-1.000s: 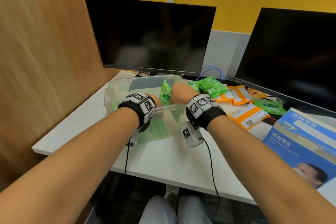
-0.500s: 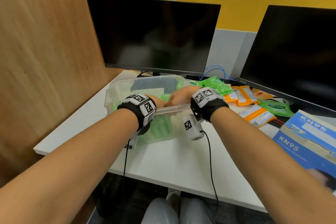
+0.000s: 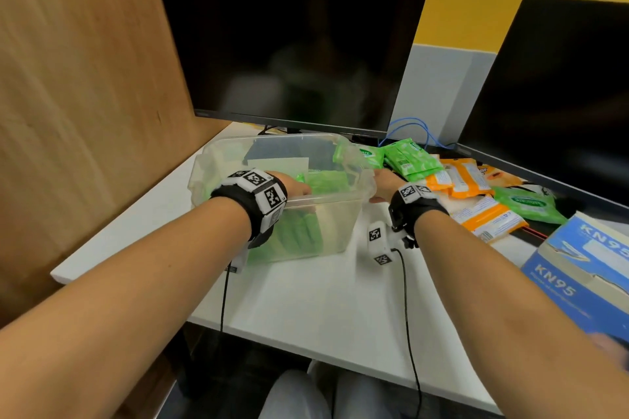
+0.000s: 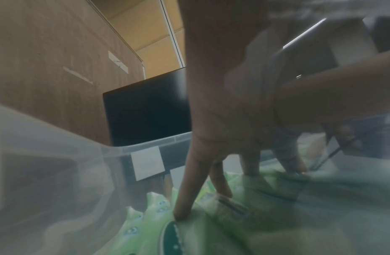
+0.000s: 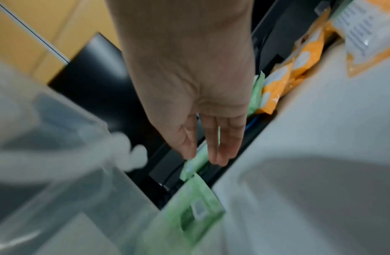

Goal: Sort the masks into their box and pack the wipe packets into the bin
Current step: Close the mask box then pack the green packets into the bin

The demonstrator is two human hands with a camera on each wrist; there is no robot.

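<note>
A clear plastic bin point(image 3: 326, 197) stands on the white desk with green wipe packets point(image 3: 325, 180) lying in it. My left hand point(image 3: 294, 185) is inside the bin, its straight fingers point(image 4: 184, 200) pressing down on the green packets point(image 4: 150, 222). My right hand point(image 3: 384, 182) is just outside the bin's right wall, fingers straight and hanging, holding nothing. In the right wrist view this hand point(image 5: 203, 155) hovers over a green packet point(image 5: 195, 163) on the desk. The blue KN95 mask box point(image 3: 585, 269) sits at the right edge.
More green packets point(image 3: 412, 160) and several orange packets point(image 3: 459, 177) lie right of the bin, before the right monitor point(image 3: 561, 95). Another monitor point(image 3: 289, 54) stands behind the bin. A wooden partition point(image 3: 85, 95) walls off the left. Blue cables point(image 3: 408, 126) sit at the back.
The green packet my right hand held upright over the bin now lies inside it. My right hand has left the bin and moved right. The left hand stayed in the bin.
</note>
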